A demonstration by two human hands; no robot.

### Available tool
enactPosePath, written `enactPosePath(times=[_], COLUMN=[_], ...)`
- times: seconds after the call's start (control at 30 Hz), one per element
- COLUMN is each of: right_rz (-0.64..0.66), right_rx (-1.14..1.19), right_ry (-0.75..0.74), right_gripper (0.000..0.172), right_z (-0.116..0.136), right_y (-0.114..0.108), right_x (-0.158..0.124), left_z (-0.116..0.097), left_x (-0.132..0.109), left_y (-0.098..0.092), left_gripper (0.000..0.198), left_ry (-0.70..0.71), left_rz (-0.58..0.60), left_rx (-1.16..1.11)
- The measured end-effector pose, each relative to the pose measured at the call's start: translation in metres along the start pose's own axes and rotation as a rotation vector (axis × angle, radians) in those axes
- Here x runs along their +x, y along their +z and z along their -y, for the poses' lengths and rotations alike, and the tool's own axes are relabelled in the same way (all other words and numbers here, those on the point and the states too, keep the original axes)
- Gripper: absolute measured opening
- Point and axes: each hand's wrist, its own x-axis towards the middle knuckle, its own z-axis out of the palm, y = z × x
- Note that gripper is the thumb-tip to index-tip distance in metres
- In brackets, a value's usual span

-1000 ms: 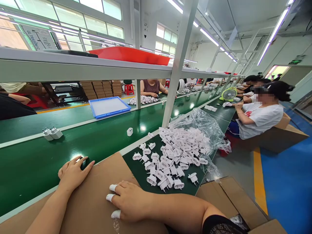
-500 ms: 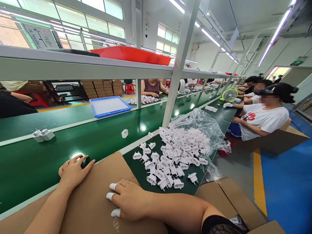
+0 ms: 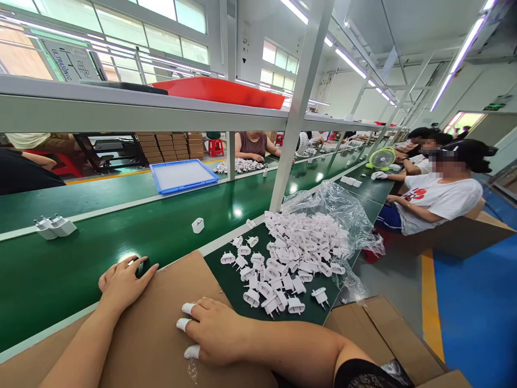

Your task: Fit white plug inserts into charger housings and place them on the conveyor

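Observation:
My left hand [image 3: 125, 283] lies with its fingers spread over the near edge of the green conveyor belt [image 3: 145, 231], holding nothing I can see. On a sheet of brown cardboard [image 3: 161, 302] rests my right hand [image 3: 220, 330], fingers apart and nothing in them; white finger cots cover three of its fingertips. Just beyond it spreads a heap of white plug pieces with pins [image 3: 299, 242]. A single white plug housing [image 3: 197, 225] stands on the belt, and a small group of white two-pin plugs [image 3: 55, 227] sits farther left.
Clear plastic film [image 3: 335, 207] lies behind the heap. A metal post [image 3: 301, 108] rises beside it, under a shelf with a red tray [image 3: 218, 92]. Across the belt is a blue-rimmed tray [image 3: 183, 189]. An open carton [image 3: 388, 334] stands lower right; co-workers sit along the line.
The single plug housing and the group of plugs have shifted left along the belt. Both my hands stay in place.

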Motion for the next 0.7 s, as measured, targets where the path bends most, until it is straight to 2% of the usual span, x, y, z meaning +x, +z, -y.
enactPosePath(times=[0.1,0.2,0.27,0.43,0.7], right_rz=[0.025,0.091,0.146,0.233,0.246], right_rx=[0.098,0.207,0.245,0.276,0.290], right_ry=[0.023,0.124,0.175,0.213,0.251], right_gripper=[0.060,0.059,0.058,0.058,0.057], right_z=[0.005,0.010,0.011,0.015,0.023], right_y=[0.001,0.000,-0.002,-0.007,-0.021], right_x=[-0.002,-0.004,-0.004,-0.003,-0.003], left_z=[-0.011,-0.024,-0.028,-0.025,-0.024], left_x=[-0.012,-0.026,-0.030,-0.034,-0.035], left_y=[-0.006,-0.014,-0.015,-0.010,-0.007], left_gripper=[0.061,0.056,0.054,0.053,0.053], left_ry=[-0.006,0.025,-0.004,-0.036,-0.027], left_rz=[-0.048,-0.051,-0.073,-0.089,-0.093], left_rx=[0.040,-0.031,-0.048,-0.088,-0.126])
